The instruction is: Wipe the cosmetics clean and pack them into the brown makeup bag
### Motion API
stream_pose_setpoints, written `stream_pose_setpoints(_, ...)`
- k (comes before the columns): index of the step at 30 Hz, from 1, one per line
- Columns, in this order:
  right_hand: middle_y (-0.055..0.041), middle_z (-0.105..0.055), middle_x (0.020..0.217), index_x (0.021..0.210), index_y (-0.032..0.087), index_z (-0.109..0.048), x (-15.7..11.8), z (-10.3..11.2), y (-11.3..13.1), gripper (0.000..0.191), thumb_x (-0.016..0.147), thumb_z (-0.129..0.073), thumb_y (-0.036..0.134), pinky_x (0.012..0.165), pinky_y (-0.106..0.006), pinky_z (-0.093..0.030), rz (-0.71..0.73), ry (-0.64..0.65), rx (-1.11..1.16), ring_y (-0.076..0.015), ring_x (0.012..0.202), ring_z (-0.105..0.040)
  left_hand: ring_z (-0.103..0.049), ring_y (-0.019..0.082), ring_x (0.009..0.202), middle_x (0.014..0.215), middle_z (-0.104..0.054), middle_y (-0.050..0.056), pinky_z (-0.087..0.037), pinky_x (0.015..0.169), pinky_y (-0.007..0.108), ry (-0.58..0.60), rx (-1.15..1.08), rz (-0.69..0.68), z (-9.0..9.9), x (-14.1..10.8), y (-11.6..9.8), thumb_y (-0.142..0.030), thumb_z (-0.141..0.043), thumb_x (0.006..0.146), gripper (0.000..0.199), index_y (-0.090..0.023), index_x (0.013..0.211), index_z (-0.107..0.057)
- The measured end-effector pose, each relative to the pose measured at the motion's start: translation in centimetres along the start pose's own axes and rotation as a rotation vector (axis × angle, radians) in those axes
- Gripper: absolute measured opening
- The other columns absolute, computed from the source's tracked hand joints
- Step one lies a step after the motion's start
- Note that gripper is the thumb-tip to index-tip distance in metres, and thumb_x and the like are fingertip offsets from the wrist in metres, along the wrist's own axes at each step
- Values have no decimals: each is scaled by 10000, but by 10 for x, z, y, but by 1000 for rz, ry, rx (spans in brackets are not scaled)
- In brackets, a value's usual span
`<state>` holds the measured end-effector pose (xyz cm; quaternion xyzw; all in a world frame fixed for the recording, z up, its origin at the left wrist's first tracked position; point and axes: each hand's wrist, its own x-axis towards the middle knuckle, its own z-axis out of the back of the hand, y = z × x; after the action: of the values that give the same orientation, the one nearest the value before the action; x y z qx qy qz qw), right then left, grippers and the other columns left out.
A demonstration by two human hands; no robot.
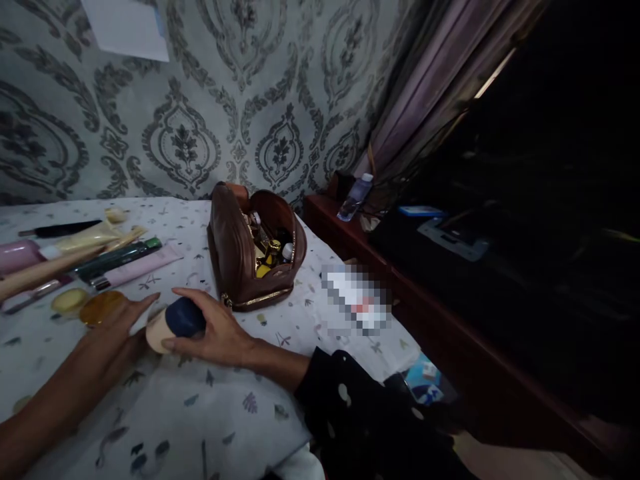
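My right hand (223, 333) is closed around a small container with a dark blue cap (186, 317) and a cream body (159, 333), held tilted just above the bed sheet. Close beside its cream end is my left hand (107, 343), thumb stretched out and apart from the fingers; the lower fingers are partly hidden. Just beyond that hand lie a round amber item (101, 308) and a pale yellow oval piece (69, 301). A brown zippered toiletry bag (233, 257) stands unzipped ahead of my right hand, with several small bottles (273, 252) inside.
At the left lie several tubes, including a pink tube (143, 265) and a green tube (120, 259), and a wooden stick (55, 270). A blurred-out item (357, 300) lies right of the bag. A clear bottle (356, 197) rests on the dark red ledge (325, 217).
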<state>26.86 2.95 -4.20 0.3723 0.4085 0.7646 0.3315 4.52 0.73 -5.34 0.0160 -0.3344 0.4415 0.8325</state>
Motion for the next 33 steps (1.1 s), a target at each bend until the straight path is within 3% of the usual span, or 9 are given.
stream_pose_setpoints(5,-80,-593,1293,1376,255,-480,0,-4,-7,744,726,-804,414,1044,-337,-441,88,62,-29,-207,1206,-565,-657,211,886,1108,-659,-19,-532,693,291,-76,33,208,17,9,-18,-413,-469,952,402,-336,1345,-500)
stream_pose_setpoints(10,-135,-572,1327,1396,160,-433,0,-3,-11,843,691,-817,420,1038,-376,-437,30,27,-49,-251,1217,-557,-623,244,1077,1194,-638,65,-528,904,384,-58,-5,-55,19,12,-33,-173,-461,932,381,-279,1285,-558)
stream_pose_setpoints(12,-121,-590,1299,1362,165,-460,1,-3,-12,776,702,-800,390,1016,-386,-449,16,17,-53,-251,1180,-577,-602,253,1130,1244,-622,106,-511,952,419,-32,-27,-108,19,13,-37,-119,-445,934,419,-258,1314,-552)
stream_pose_setpoints(19,-83,-617,1236,1297,195,-509,3,-2,-13,658,685,-751,194,980,-377,-468,57,20,-37,-239,1134,-591,-522,288,1263,1244,-647,162,-521,973,498,-24,-114,-282,20,14,-49,-133,-456,974,375,-196,1333,-543)
stream_pose_setpoints(26,-100,-537,1295,1369,225,-447,0,2,-16,681,731,-653,105,1012,-413,-463,112,74,29,-238,1205,-531,-537,261,1266,1257,-660,124,-518,997,492,-37,-151,-226,22,14,-39,-92,-425,970,391,-229,1299,-584)
stream_pose_setpoints(30,-81,-551,1279,1291,250,-492,0,-2,-20,607,726,-683,139,921,-375,-522,2,66,190,-226,1168,-559,-556,249,1245,1239,-674,111,-524,990,473,-61,-166,-209,22,16,-38,-99,-421,973,388,-240,1287,-600)
stream_pose_setpoints(33,-53,-609,1141,1201,245,-500,3,-5,-19,591,673,-764,219,865,-342,-541,-126,32,381,-202,1052,-614,-544,251,1267,1252,-672,114,-521,998,476,-71,-168,-222,22,16,-39,-85,-419,971,403,-232,1307,-588)
